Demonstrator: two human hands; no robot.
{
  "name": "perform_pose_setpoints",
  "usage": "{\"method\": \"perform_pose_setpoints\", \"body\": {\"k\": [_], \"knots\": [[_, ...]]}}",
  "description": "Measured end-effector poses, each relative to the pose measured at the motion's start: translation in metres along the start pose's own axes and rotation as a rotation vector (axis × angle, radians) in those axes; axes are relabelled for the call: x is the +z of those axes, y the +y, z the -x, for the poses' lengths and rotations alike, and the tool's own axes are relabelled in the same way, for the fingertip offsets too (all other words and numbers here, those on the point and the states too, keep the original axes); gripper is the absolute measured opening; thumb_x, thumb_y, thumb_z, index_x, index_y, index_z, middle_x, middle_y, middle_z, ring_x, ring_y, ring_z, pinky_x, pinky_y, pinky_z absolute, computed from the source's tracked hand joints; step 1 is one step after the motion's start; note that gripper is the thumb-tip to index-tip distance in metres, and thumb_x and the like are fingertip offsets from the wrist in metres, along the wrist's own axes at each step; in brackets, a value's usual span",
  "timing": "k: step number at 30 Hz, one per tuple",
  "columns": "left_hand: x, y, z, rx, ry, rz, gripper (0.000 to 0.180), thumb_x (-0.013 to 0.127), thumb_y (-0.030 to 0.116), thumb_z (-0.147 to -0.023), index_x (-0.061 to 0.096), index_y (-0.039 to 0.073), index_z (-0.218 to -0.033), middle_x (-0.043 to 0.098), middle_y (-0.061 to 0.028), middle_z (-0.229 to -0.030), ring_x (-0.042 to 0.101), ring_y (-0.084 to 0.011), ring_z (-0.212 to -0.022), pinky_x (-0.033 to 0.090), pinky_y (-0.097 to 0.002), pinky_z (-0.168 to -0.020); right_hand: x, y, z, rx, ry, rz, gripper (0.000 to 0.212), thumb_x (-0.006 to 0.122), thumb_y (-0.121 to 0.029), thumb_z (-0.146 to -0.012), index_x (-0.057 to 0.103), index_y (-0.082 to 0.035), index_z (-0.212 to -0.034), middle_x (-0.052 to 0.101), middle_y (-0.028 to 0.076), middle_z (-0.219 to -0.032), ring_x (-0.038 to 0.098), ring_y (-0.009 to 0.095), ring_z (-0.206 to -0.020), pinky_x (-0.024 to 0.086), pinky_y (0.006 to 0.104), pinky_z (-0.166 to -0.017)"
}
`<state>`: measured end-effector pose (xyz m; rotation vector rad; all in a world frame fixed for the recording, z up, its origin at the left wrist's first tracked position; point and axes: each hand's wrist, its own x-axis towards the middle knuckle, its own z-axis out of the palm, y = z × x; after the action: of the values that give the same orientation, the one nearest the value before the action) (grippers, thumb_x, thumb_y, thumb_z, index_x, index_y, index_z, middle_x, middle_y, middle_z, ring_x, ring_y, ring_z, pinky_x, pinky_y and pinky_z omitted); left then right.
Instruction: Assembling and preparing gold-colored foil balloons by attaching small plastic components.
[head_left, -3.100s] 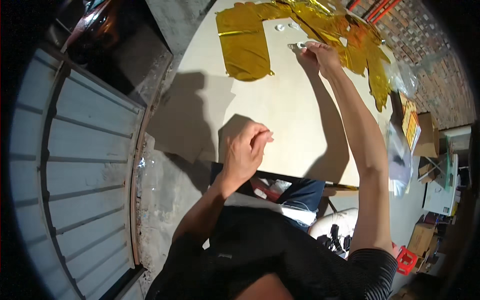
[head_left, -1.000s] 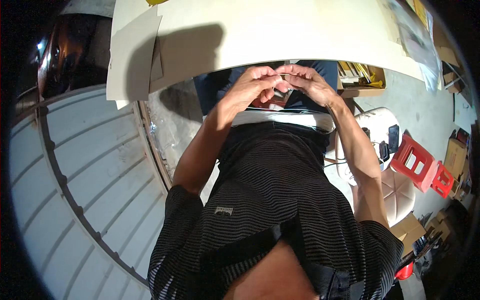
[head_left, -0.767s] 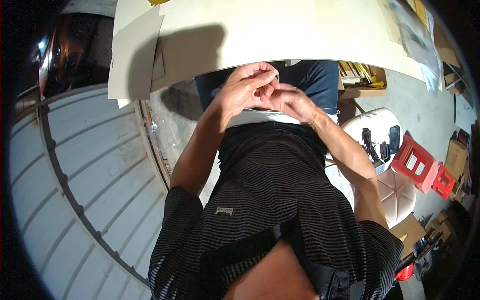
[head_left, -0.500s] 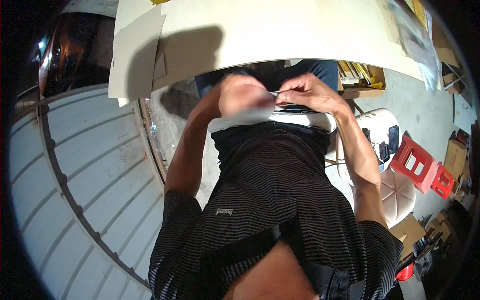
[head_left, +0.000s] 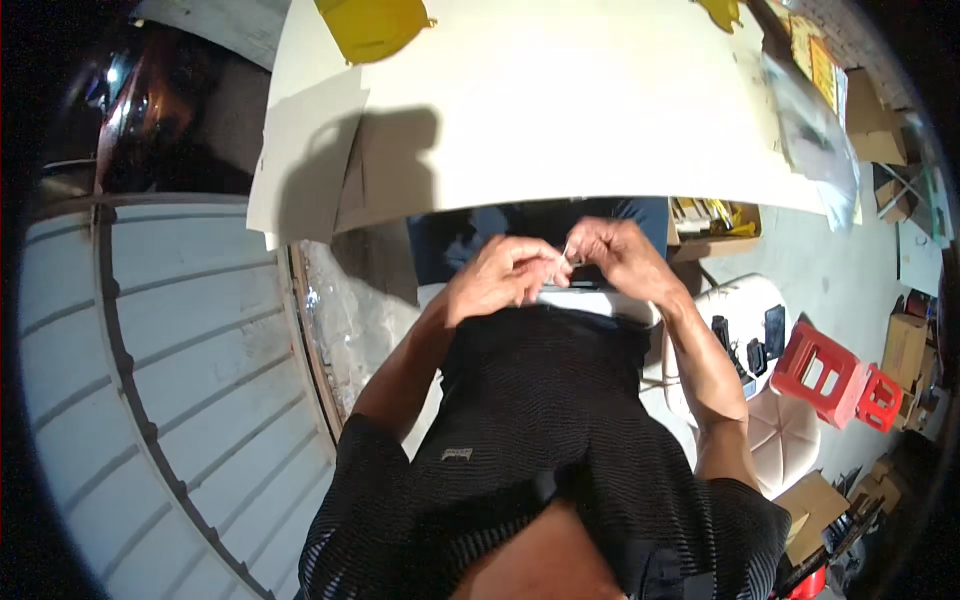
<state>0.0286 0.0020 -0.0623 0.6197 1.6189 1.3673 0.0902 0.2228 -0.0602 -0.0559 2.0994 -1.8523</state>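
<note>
Drawn closer, left hand [head_left: 503, 278], its grip unclear, sits beside right hand [head_left: 622, 256], whose pinched white strand [head_left: 564, 256] could slip if tugged.

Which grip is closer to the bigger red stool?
Right. The right grip is left of the bigger red stool; the left grip is farther left.

Small workshop, work table [head_left: 570, 110], cardboard boxes [head_left: 815, 515], red stools [head_left: 850, 390], grey floor [head_left: 855, 290]
</note>
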Motion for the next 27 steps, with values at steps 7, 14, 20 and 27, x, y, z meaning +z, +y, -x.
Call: {"method": "perform_pose_setpoints", "body": {"k": [7, 14, 20, 27], "knots": [[0.007, -0.014, -0.006, 0.024, 0.214, 0.167, 0.027, 0.053, 0.015, -0.103, 0.063, -0.002, -0.122, 0.07, -0.0051, -0.093, 0.059, -0.0062, -0.071, 0.05, -0.0218, -0.059, 0.023, 0.002, 0.014, -0.088, -0.089, 0.087, 0.02, 0.05, -0.011, -0.102, 0.062, -0.004, -0.087, 0.061, 0.002, -0.073, 0.054, 0.009, -0.065, 0.045, 0.0268, -0.061], [0.022, -0.028, -0.045, 0.182, -0.007, -0.346, 0.02, 0.057, 0.014, -0.097, 0.067, 0.002, -0.109, 0.069, -0.0102, -0.09, 0.062, -0.0188, -0.074, 0.049, -0.0285, -0.065, -0.026, 0.048, 0.028, -0.057, 0.021, -0.01, 0.026, 0.054, -0.017, -0.102, 0.064, 0.0, -0.085, 0.061, 0.002, -0.069, 0.054, 0.008, -0.064, 0.044, 0.0253, -0.058], [0.045, 0.021, -0.084, -0.196, -0.167, 0.264, 0.027, 0.052, 0.022, -0.103, 0.066, -0.001, -0.102, 0.062, -0.003, -0.075, 0.053, -0.0074, -0.059, 0.04, -0.0235, -0.052, -0.065, 0.062, 0.042, -0.02, 0.06, -0.178, 0.021, 0.052, -0.012, -0.103, 0.065, -0.002, -0.09, 0.061, 0.002, -0.072, 0.053, 0.009, -0.062, 0.044, 0.0245, -0.057], [0.082, 0.023, -0.118, 0.099, 0.202, 0.13, 0.03, 0.055, 0.024, -0.103, 0.066, -0.001, -0.113, 0.071, -0.0068, -0.086, 0.06, -0.0103, -0.065, 0.047, -0.0249, -0.055, -0.083, 0.035, 0.071, 0.081, 0.039, -0.057, 0.025, 0.052, -0.022, -0.105, 0.065, -0.004, -0.093, 0.058, 0.0, -0.07, 0.053, 0.007, -0.064, 0.045, 0.0231, -0.059]]}}
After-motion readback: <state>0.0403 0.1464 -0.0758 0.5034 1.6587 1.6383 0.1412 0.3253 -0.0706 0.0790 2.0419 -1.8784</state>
